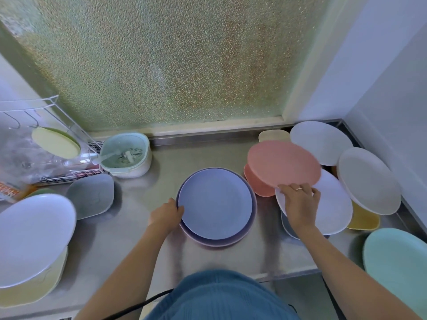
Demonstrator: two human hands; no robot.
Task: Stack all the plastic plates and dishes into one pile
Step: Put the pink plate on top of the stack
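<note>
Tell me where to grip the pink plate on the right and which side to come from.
Take the pink plate by its near rim, coming from the front, where the right hand already pinches it. It sits tilted on a pink bowl, so that edge hangs free. White plates crowd the far and right sides, so those approaches look blocked.

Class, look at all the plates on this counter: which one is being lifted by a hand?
The pink plate, gripped at its near edge by the right hand and raised above a pink dish. The other plates lie on the counter or in heaps.
</note>
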